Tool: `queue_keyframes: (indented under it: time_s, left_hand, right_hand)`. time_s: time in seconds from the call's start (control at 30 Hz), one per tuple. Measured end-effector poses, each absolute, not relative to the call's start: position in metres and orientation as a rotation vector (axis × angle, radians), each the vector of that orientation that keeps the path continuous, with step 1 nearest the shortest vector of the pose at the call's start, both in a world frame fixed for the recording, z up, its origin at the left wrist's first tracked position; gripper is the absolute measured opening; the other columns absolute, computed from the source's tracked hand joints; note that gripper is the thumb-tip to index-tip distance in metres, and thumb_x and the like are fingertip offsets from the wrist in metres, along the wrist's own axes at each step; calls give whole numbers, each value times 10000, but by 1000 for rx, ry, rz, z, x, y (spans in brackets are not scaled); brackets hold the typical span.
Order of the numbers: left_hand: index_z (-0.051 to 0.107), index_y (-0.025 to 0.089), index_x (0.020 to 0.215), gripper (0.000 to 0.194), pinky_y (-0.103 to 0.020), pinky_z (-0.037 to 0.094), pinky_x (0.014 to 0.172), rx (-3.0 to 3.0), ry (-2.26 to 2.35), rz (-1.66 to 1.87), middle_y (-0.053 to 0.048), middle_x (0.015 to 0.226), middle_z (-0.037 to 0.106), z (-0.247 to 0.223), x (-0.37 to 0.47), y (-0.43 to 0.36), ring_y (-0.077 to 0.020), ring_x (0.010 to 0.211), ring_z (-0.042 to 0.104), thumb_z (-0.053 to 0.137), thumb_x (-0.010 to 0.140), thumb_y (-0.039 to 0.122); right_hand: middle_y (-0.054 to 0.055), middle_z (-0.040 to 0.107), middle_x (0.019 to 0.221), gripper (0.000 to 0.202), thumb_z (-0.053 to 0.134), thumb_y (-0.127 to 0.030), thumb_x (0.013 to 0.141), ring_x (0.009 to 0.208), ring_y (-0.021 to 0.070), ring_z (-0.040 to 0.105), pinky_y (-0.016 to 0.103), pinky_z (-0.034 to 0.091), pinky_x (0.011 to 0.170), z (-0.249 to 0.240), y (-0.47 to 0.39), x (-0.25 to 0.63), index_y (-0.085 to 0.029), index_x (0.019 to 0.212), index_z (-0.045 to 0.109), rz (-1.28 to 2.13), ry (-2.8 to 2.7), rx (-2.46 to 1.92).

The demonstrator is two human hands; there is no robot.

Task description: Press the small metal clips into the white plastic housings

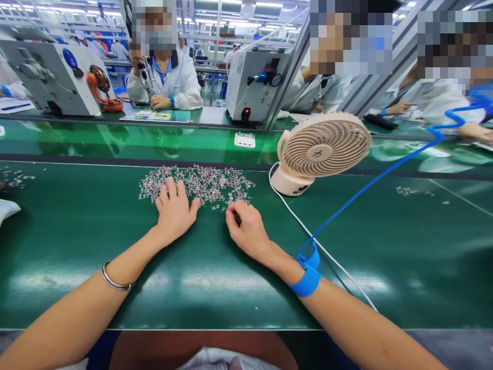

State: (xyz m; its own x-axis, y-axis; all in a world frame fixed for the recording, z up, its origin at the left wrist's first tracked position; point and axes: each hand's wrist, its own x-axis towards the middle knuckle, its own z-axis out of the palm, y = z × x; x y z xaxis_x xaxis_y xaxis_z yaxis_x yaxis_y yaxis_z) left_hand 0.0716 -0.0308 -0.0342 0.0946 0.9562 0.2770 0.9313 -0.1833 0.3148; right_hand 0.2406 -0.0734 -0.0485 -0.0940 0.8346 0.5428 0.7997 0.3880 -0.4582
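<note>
Small metal pieces (210, 181) lie in a loose, wide pile on the green tabletop (185, 288). My left hand (175, 205) rests palm down at the pile's near left edge, its fingers spread over the pieces. At the near right edge of the pile is my right hand (246, 223), with thumb and index finger curled together in a pinch; what is between them is too small to make out. A blue wrist strap (307, 277) with a coiled blue cord circles my right wrist, and a metal bangle (115, 280) is on my left forearm.
A beige fan (323, 146) stands right of the pile, its white cable (331, 257) running toward the near edge. More small pieces (15, 179) lie far left, others at right. Behind the green belt (154, 141), a masked person (165, 77) sits between two white machines.
</note>
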Motion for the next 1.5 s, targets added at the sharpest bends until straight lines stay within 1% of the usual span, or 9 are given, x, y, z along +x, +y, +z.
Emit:
queue_keyframes:
  time_s: [0.13,0.3,0.53,0.67,0.87,1.0,1.13,1.23,1.5]
  left_hand:
    - [284,-34,1333,709,-565,260,993,2168,2129,294,-285,1441,186,-34,72,-28,-426,1308,196,352,852,484]
    - [193,46,1401,745,-567,234,1004,2304,2068,212,-191,1486,137,-33,72,-28,-437,1317,151,292,853,541]
    - [359,170,1351,613,-584,210,994,2367,2023,200,-106,1434,324,-28,54,-12,-440,1267,239,265,862,529]
    - [315,256,1375,603,-604,186,989,2333,2020,257,-76,1457,286,-28,50,-9,-451,1284,199,254,857,560]
    - [252,185,1406,635,-650,121,990,2336,2080,328,-66,1490,210,-25,31,10,-457,1306,106,224,868,521]
    - [417,250,1328,508,-633,180,978,2341,2123,433,-46,1460,292,-14,16,39,-437,1290,189,248,880,418]
    - [657,269,1067,356,-635,177,967,2411,2173,318,-51,1437,329,-2,12,65,-451,1292,170,403,823,317]
    - [702,259,949,291,-641,139,972,2478,2146,170,-51,1422,349,-1,15,75,-450,1297,154,475,767,255]
    - [682,211,919,286,-564,257,918,2438,2126,293,-93,1304,489,-5,14,77,-377,1181,370,430,790,250]
  right_hand:
    - [9,497,628,152,390,-134,794,590,132,441,270,329,608,-47,-75,240,-196,659,420,72,-1890,-1398]
    - [10,504,632,150,397,-133,794,592,133,443,274,329,618,-46,-75,239,-192,659,429,70,-1887,-1411]
    - [9,502,634,148,403,-120,786,594,130,444,271,330,625,-47,-75,239,-189,659,438,84,-1887,-1413]
    - [8,501,630,151,403,-126,788,586,128,439,269,327,615,-47,-75,239,-189,656,437,82,-1885,-1410]
    - [11,505,633,151,397,-127,791,593,127,450,265,334,613,-49,-75,238,-190,659,436,106,-1895,-1392]
    - [12,505,630,151,395,-130,787,587,128,445,262,333,597,-51,-73,236,-192,654,431,120,-1906,-1388]
    - [10,499,617,159,394,-131,783,582,129,448,261,336,593,-52,-71,236,-195,639,419,107,-1888,-1382]
    - [8,503,617,156,395,-130,784,577,128,452,263,333,592,-53,-71,237,-195,646,427,95,-1895,-1382]
    - [7,510,626,148,402,-120,786,591,128,463,259,336,600,-51,-72,239,-192,665,449,120,-1911,-1403]
